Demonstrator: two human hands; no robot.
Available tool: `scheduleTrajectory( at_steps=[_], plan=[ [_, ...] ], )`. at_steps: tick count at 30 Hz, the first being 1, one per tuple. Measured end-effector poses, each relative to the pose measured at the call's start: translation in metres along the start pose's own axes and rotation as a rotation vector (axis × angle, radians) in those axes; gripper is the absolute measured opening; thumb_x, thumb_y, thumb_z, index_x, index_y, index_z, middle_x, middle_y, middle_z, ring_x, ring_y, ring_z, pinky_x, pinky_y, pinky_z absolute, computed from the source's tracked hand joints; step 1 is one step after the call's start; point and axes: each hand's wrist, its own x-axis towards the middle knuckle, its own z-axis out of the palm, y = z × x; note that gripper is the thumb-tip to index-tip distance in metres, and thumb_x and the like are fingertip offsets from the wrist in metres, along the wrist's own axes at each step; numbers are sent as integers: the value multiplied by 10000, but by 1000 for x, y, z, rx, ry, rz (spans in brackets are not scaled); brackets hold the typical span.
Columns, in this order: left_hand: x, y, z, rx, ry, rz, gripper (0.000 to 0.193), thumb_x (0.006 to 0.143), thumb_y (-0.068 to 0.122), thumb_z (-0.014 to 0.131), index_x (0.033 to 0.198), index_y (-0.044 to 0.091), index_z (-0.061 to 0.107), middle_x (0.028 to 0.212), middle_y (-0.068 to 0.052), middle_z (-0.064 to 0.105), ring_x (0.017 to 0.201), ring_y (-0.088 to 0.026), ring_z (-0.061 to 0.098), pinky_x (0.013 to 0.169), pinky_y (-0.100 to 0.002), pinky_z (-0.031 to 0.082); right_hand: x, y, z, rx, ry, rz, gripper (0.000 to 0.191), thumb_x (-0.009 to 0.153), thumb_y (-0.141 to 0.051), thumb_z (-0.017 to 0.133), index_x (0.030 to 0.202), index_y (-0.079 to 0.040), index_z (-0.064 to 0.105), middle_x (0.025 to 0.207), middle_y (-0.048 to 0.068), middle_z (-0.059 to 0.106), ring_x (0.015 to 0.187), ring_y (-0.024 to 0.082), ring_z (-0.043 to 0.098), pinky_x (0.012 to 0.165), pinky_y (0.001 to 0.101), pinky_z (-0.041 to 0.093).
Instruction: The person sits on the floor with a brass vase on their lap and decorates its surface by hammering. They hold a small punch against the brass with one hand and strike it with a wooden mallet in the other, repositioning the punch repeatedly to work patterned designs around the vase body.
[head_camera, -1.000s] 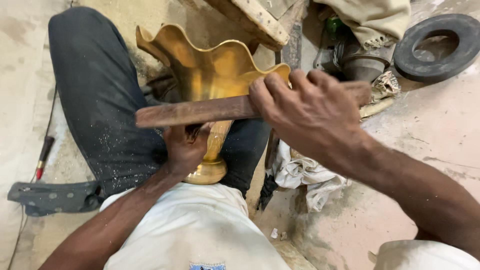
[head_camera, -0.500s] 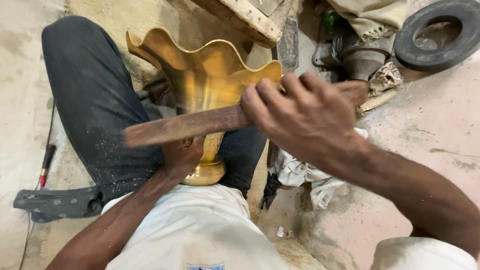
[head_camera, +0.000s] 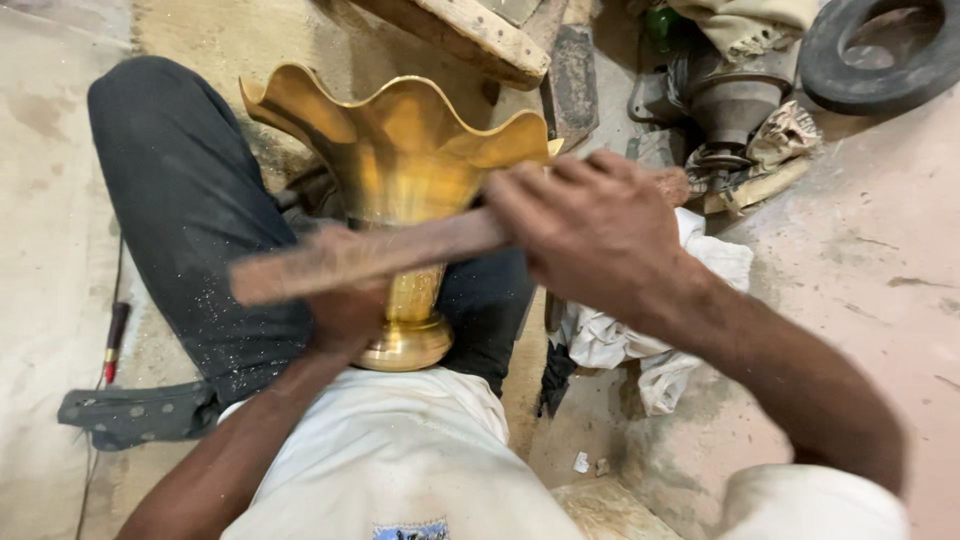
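A brass vase with a wavy flared rim lies tilted between my legs, its round foot toward my belly. My left hand grips the narrow stem of the vase from below. My right hand is closed around a flat brown wooden stick, held crosswise over the vase's neck. The stick's free end points left and looks blurred. My dark trouser leg is sprinkled with metal dust.
A white cloth lies on the floor under my right forearm. A black rubber ring and a dark metal machine part sit at top right. A wooden block lies beyond the vase. A grey sandal and a red-tipped tool are at left.
The stick has swung down and leftward across the vase's neck while my right hand stays closed on it. My left hand keeps hold of the stem.
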Motion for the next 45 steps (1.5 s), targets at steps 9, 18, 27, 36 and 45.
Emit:
scheduleTrajectory(
  at_steps=[9,18,27,36,45],
  plan=[
    [62,43,-60,-318,-1,-316,452,1064,9,740,1449,26,503,1113,-114,696,978,-164,702,850,-265,626,-45,8,141,1277,713,790,551,973,-176,829,1394,-7,516,1143,64,613,846,156,662,726,293,606],
    [57,88,74,78,-648,-252,478,901,35,762,1356,47,616,1002,-100,755,870,-181,760,802,-337,693,-127,-40,188,1628,737,1257,471,881,-163,799,1240,7,546,758,38,603,570,138,601,532,274,505],
    [33,111,162,346,-780,-18,448,916,46,770,1342,65,635,1024,-106,789,922,-202,793,843,-374,691,-164,9,200,1691,956,847,744,791,32,771,1429,20,390,1101,126,702,948,206,720,788,345,626],
    [19,97,137,252,-696,3,377,940,74,788,1286,35,645,1019,-96,770,928,-173,769,863,-349,678,-123,34,181,1509,1011,637,679,793,24,692,1439,-6,483,1022,85,658,908,186,691,807,332,636],
    [21,91,99,46,-640,-157,436,926,113,784,1315,35,603,1080,-80,739,978,-166,742,902,-345,667,-103,17,175,939,956,633,732,728,-30,741,1422,-18,508,1255,131,582,1090,261,667,904,365,655]
  ],
)
